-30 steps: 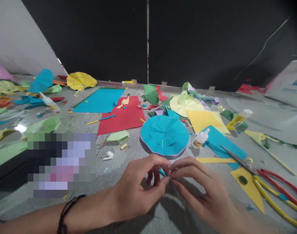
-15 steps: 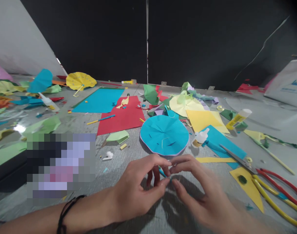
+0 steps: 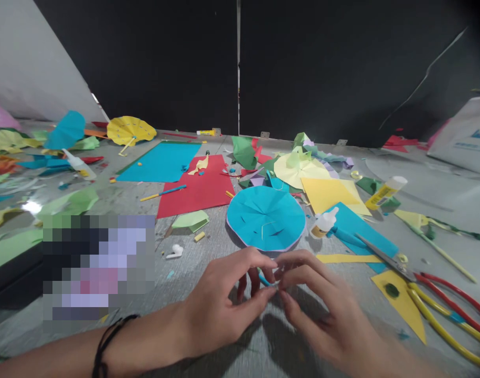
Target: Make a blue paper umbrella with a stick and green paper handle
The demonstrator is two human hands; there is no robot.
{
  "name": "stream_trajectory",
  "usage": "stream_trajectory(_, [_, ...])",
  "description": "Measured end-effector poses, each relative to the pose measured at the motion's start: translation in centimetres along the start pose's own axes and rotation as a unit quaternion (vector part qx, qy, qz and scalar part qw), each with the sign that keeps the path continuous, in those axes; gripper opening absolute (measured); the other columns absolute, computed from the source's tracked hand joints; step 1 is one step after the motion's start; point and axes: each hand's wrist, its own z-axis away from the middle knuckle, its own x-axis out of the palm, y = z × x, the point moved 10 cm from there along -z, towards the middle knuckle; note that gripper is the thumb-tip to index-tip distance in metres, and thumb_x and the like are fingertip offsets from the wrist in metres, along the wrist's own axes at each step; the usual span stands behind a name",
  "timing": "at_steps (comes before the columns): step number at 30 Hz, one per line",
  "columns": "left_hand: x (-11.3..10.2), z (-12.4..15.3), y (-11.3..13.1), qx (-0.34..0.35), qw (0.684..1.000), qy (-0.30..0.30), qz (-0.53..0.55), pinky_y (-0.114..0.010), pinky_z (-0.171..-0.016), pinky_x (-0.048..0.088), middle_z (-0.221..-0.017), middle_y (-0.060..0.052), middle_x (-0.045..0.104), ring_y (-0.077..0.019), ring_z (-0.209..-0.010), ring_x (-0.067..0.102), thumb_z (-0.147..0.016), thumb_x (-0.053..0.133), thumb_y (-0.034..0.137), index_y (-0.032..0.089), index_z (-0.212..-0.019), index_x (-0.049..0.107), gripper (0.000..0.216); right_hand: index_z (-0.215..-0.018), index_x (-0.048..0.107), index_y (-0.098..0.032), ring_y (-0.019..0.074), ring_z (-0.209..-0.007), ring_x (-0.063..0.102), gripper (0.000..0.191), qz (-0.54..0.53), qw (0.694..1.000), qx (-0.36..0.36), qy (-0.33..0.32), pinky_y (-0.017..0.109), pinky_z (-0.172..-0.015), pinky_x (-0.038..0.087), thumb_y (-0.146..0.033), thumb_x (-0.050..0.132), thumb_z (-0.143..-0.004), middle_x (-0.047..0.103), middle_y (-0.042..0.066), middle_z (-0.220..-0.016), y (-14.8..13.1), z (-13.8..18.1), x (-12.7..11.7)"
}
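Fingers (image 3: pixel 302 261): pinched nearly shut on a small teal paper piece (image 3: pixel 264 279), seemingly, the grip partly hidden
Left hand (image 3: pixel 220 299): raised, curled inward
Right hand (image 3: pixel 322 304): meeting it
Nearby: teal paper disc (image 3: pixel 265 218)

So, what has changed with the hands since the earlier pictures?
The right hand has shifted slightly up the view, and more of the small blue paper strip now shows between the hands; nothing was let go. The left hand barely moved. The blue paper circle and scissors stayed put.
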Motion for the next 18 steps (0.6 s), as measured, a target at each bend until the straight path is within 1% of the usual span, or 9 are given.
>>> stream_trajectory(3, [0.1,0.1,0.0,0.003,1.000,0.000,0.000,-0.017,-0.060,0.051,-0.094,0.002,0.073,-0.0088,-0.069,0.065,-0.089,0.070,0.009,0.025,-0.108,0.061,0.026,-0.103,0.056,-0.025,0.0171,-0.111,0.065,0.020,0.015,1.000,0.014,0.011,0.028,-0.092,0.055,-0.007,0.056,-0.093,0.062,0.004,-0.118,0.5,-0.2,-0.2])
stream_trajectory(7, [-0.1,0.0,0.0,-0.001,1.000,0.008,-0.001,-0.017,-0.057,0.050,-0.094,0.001,0.072,-0.0087,-0.068,0.064,-0.089,0.067,0.009,0.024,-0.108,0.061,0.025,-0.097,0.056,-0.024,0.0204,-0.109,0.066,0.013,0.053,0.997,0.046,0.039,0.033,-0.088,0.055,-0.011,0.057,-0.096,0.064,0.006,-0.113,2.1,-0.8,-1.0])
stream_trajectory(11, [-0.2,-0.1,0.1,-0.004,1.000,0.010,0.001,-0.019,-0.059,0.052,-0.095,-0.001,0.071,-0.0096,-0.070,0.063,-0.090,0.065,0.010,0.023,-0.106,0.062,0.020,-0.091,0.058,-0.023,0.0231,-0.103,0.068,0.009,0.073,0.994,0.053,0.067,0.035,-0.085,0.056,-0.016,0.061,-0.097,0.066,0.008,-0.107,2.9,-1.1,-1.9])
stream_trajectory(13, [-0.3,-0.1,0.0,-0.009,1.000,0.012,0.001,-0.019,-0.057,0.051,-0.094,-0.001,0.070,-0.0101,-0.070,0.063,-0.090,0.063,0.009,0.022,-0.105,0.062,0.019,-0.094,0.061,-0.023,0.0244,-0.108,0.068,0.009,0.076,0.994,0.053,0.061,0.037,-0.087,0.057,-0.015,0.059,-0.097,0.065,0.009,-0.113,3.0,-0.9,-1.8])
stream_trajectory(16, [-0.2,-0.2,-0.4,-0.028,1.000,0.012,0.001,-0.019,-0.056,0.051,-0.095,-0.003,0.070,-0.0111,-0.071,0.063,-0.091,0.061,0.009,0.021,-0.104,0.062,0.018,-0.107,0.065,-0.025,0.0255,-0.118,0.066,0.021,0.068,0.996,0.061,0.022,0.037,-0.089,0.059,-0.011,0.054,-0.096,0.059,0.012,-0.133,3.2,-0.6,-1.1])
stream_trajectory(18, [-0.2,-0.2,-0.7,-0.037,0.999,0.013,-0.001,-0.020,-0.059,0.053,-0.100,-0.005,0.070,-0.0121,-0.075,0.065,-0.091,0.060,0.008,0.020,-0.106,0.062,0.020,-0.112,0.065,-0.026,0.0255,-0.121,0.066,0.025,0.061,0.996,0.066,0.009,0.036,-0.088,0.059,-0.010,0.053,-0.097,0.056,0.012,-0.138,3.3,-0.4,-0.8])
